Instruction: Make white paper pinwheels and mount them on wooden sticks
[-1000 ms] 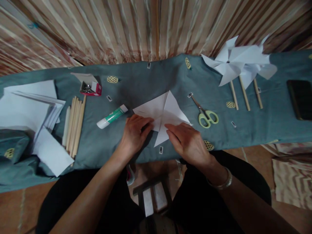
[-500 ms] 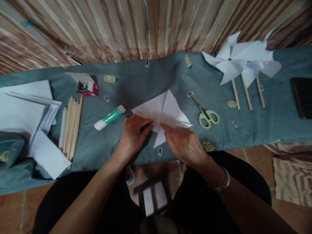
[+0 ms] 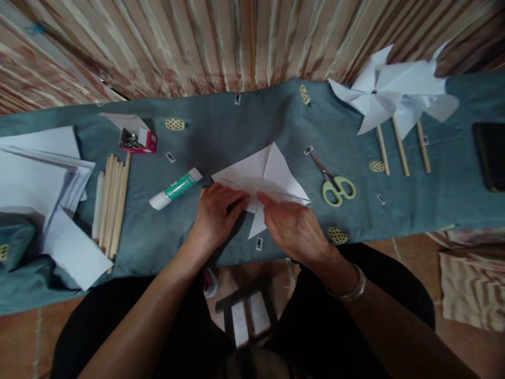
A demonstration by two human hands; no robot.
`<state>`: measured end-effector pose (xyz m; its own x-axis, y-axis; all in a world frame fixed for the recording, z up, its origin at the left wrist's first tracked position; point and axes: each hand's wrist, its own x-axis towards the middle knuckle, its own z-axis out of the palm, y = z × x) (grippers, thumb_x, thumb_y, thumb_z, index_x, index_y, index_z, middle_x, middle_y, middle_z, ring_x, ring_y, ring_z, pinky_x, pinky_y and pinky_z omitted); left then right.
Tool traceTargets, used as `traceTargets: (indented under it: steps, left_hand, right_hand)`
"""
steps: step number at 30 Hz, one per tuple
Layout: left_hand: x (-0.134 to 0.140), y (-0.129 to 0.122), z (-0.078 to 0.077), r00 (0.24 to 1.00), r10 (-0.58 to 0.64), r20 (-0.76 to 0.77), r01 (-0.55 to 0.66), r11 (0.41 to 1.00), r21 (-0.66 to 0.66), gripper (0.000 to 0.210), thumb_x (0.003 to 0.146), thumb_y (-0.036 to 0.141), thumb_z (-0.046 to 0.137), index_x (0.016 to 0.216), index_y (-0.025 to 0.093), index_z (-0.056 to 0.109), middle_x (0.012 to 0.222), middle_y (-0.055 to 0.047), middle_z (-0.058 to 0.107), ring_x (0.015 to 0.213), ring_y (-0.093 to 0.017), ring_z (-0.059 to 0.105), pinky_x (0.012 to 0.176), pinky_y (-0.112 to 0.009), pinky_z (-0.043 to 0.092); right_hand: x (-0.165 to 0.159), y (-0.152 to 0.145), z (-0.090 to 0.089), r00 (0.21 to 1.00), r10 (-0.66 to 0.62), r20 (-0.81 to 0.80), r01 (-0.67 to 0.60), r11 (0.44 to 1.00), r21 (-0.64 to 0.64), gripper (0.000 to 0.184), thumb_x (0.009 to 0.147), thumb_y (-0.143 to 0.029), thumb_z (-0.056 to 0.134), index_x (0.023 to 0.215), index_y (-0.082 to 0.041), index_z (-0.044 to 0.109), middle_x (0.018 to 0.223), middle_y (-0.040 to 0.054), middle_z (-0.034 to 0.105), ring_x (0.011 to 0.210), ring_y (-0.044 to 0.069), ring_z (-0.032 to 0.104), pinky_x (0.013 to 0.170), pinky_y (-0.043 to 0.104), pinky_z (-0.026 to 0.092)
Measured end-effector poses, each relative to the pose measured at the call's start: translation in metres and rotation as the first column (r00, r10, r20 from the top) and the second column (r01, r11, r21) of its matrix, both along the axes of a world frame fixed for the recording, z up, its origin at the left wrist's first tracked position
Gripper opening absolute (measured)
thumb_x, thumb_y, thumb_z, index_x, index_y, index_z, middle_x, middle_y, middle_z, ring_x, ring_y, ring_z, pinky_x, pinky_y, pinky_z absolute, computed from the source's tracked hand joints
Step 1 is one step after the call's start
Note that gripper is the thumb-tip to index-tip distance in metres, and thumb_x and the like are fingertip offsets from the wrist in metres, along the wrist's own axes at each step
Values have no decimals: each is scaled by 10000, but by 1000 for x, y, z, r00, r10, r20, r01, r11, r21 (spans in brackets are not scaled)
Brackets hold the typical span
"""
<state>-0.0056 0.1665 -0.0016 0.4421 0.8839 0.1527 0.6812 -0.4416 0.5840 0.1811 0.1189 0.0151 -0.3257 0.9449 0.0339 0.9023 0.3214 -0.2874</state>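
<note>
"Where's the slit white paper sheet (image 3: 284, 176)?"
"On the tablecloth (image 3: 244, 126), between the glue stick (image 3: 177, 188) and green-handled scissors (image 3: 325, 178)"
"And the hands?"
"Left hand (image 3: 216, 213), thumb and forefinger together, and right hand (image 3: 294, 226), forefinger out, both touch it; whether either grips, I can't tell"

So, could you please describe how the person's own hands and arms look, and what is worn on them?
The left hand and right hand are both without gloves. No sleeve shows on the left forearm or the right forearm. The right wrist wears a pale, shiny bracelet; nothing is seen on the left wrist.
</note>
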Motion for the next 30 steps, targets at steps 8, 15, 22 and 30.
traceTargets:
  steps: [8,15,22,30]
  left_hand:
    - [0,1,3,999,-11,-45,10,1000,-29,178,927,290,574,944,217,736,853,-40,745,859,-223,638,796,-383,442]
    - [4,-4,0,999,-21,-33,25,994,107,210,931,234,530,1029,198,712,1014,-82,694,952,-237,606,812,-394,447]
    - [11,-13,8,978,-91,-188,131,969,212,224,923,159,509,1028,191,704,976,-77,705,964,-271,568,843,-446,414]
    - [12,-18,13,972,-68,-226,123,963,239,203,932,155,510,982,203,701,984,-70,718,1032,-285,570,905,-481,379]
  right_hand:
    - [-7,4,4,995,-24,94,33,995,-97,452,945,-178,431,1363,-81,573,749,116,730,687,224,675,638,329,517]
    - [-14,10,11,985,-12,170,49,976,-213,486,953,-193,383,1406,-73,511,825,125,756,745,225,701,630,306,491]
    - [-23,12,15,978,24,207,29,969,-246,483,939,-143,393,1389,-4,500,880,178,756,779,243,715,649,311,506]
    - [-15,12,10,990,2,143,28,979,-203,470,954,-160,375,1386,-42,516,859,153,759,780,253,722,647,327,515]
